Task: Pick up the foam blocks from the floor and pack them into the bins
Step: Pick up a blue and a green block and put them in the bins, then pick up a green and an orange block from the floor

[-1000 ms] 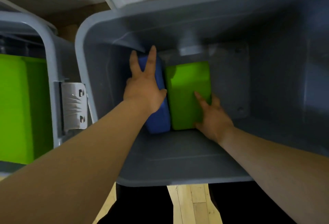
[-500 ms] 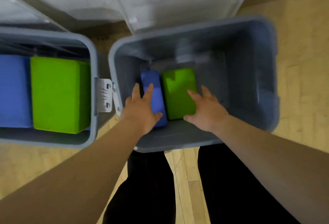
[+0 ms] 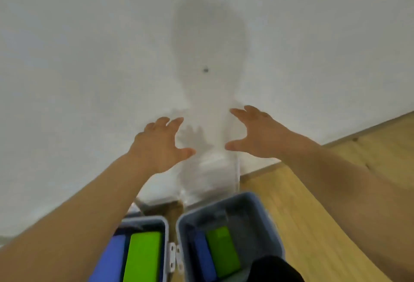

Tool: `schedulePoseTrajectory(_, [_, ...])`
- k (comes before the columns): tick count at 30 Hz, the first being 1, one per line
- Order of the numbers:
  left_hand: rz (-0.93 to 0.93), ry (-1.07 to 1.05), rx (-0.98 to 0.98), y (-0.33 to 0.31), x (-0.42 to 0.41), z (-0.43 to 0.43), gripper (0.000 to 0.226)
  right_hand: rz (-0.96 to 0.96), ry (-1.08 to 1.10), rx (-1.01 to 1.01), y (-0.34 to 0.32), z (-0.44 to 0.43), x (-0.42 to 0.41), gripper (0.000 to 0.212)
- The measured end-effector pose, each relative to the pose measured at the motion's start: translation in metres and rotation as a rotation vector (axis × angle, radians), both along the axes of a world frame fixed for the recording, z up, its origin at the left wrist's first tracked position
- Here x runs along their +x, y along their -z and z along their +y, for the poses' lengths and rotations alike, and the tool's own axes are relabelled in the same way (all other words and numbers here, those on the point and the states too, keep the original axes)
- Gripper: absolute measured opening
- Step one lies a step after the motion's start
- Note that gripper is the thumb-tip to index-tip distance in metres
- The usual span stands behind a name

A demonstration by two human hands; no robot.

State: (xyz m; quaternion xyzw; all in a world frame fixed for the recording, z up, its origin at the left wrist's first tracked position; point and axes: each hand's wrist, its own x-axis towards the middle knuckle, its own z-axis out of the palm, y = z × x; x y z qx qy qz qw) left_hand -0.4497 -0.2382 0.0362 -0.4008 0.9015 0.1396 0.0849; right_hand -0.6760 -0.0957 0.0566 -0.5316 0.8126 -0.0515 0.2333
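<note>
The blue block and the green block lie side by side, touching, on the bottom of the right bin. The blue one is on the side toward the left bin. One second ago both my hands were down inside the right bin, the left flat on the blue block and the right at the edge of the green one. Now both are out and high above it, in front of the white wall. My left hand holds nothing, its fingers spread and a little bent. My right hand is the same, with nothing in it. I judge that this pair is packed and that my hands are free for the next blocks.

The right bin has free bottom beside the green block, on the side away from the left bin, so more blocks should fit there. The left bin stands just beside it, with the white latches between their rims. It holds another blue and another green block and looks fuller. The wall is close behind the right bin, so there is little room that way. On the side away from the left bin the wooden floor gives room to step. I see no loose block there and think I must turn around to find one.
</note>
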Motion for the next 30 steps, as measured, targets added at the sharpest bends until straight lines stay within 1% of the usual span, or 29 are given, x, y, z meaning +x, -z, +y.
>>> schedulePoseTrajectory(3, [0.121, 0.052, -0.130, -0.094, -0.017, -0.010, 0.095, 0.066, 0.068, -0.133, -0.086, 0.003, -0.014, 0.104])
schedulePoseTrajectory(7, [0.210, 0.108, -0.213, -0.184, -0.040, -0.008, 0.094, 0.106, 0.117, -0.229, -0.164, 0.018, -0.038, 0.107])
schedulePoseTrajectory(11, [0.254, 0.137, -0.264, -0.238, -0.068, 0.002, 0.093, 0.128, 0.151, -0.279, -0.210, 0.041, -0.072, 0.107])
schedulePoseTrajectory(14, [0.278, 0.148, -0.290, -0.258, -0.097, 0.014, 0.093, 0.129, 0.171, -0.308, -0.225, 0.062, -0.102, 0.106])
schedulePoseTrajectory(18, [0.264, 0.169, -0.283, -0.248, -0.155, 0.049, 0.094, 0.111, 0.211, -0.302, -0.215, 0.106, -0.154, 0.105])
schedulePoseTrajectory(23, [0.226, 0.261, -0.238, -0.210, -0.278, 0.133, 0.092, 0.101, 0.337, -0.230, -0.186, 0.208, -0.249, 0.104])
schedulePoseTrajectory(26, [0.177, 0.393, -0.194, -0.175, -0.359, 0.201, 0.093, 0.078, 0.457, -0.159, -0.150, 0.293, -0.298, 0.106])
schedulePoseTrajectory(30, [0.064, 0.592, -0.087, -0.115, -0.445, 0.305, 0.091, -0.004, 0.650, -0.036, -0.097, 0.419, -0.340, 0.110])
